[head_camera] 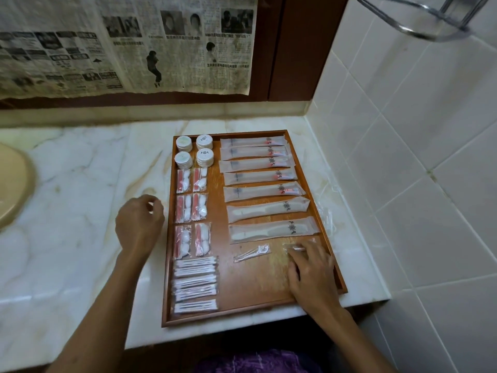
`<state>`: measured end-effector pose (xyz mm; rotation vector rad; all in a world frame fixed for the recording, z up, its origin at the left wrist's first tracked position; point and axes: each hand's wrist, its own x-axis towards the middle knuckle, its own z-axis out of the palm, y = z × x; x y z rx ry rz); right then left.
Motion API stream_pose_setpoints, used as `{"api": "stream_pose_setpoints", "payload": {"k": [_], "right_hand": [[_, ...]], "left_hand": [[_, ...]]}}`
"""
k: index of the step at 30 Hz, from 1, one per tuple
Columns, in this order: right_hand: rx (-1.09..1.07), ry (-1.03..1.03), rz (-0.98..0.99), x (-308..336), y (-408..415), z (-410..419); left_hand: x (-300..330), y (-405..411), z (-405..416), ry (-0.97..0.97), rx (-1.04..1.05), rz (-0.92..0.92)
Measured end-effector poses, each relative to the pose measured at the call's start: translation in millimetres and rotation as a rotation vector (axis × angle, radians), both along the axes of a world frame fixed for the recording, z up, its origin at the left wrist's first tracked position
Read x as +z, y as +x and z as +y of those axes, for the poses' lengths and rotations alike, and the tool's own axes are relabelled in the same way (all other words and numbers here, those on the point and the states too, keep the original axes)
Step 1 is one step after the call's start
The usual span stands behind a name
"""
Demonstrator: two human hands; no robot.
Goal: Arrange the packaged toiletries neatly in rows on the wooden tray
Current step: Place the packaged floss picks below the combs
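Observation:
The wooden tray point(258, 281) lies on the marble counter. On it are round white soaps point(194, 151) at the back left, red-and-white sachets point(191, 208) below them, cotton-bud packs point(195, 286) at the front left, and a column of long frosted packets point(263, 189) on the right. A small clear packet point(251, 253) lies alone in the tray's bare front part. My right hand point(312, 275) rests on the tray, its fingertips touching another small clear packet point(294, 248). My left hand point(139, 224) hovers left of the tray, fingers loosely curled, holding nothing I can see.
Loose clear wrappers point(324, 208) lie on the counter point(80, 184) between tray and tiled wall point(416, 157). A beige basin rim point(13, 184) sits at far left. Newspaper point(121, 44) hangs behind. A chrome rack point(419, 17) juts out overhead. The counter edge runs just below the tray.

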<state>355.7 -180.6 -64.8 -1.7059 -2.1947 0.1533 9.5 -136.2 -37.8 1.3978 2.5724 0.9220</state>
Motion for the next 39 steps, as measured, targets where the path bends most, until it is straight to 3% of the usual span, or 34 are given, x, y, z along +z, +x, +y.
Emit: {"api": "stream_pose_setpoints", "payload": {"k": [5, 15, 19, 25, 29, 32, 39], "right_hand": [[0.004, 0.056, 0.077, -2, 1, -4], [-0.029, 0.066, 0.098, -2, -1, -5], [-0.028, 0.052, 0.093, -3, 0, -5], [-0.021, 0.076, 0.197, -1, 1, -3], [-0.1, 0.131, 0.285, 2, 14, 8], [-0.227, 0.132, 0.333, 6, 33, 26], [-0.422, -0.25, 0.369, 7, 69, 84]], "left_hand": [[-16, -24, 42, -0.271, -0.045, -0.023], [-14, -26, 57, -0.308, 0.013, 0.038], [-13, -23, 43, -0.251, 0.095, -0.052], [1, 8, 17, 0.003, 0.207, -0.098], [18, 63, 11, 0.177, -0.091, -0.172], [17, 109, 7, 0.16, -0.312, -0.291], [4, 171, -6, 0.06, -0.471, -0.496]]}}
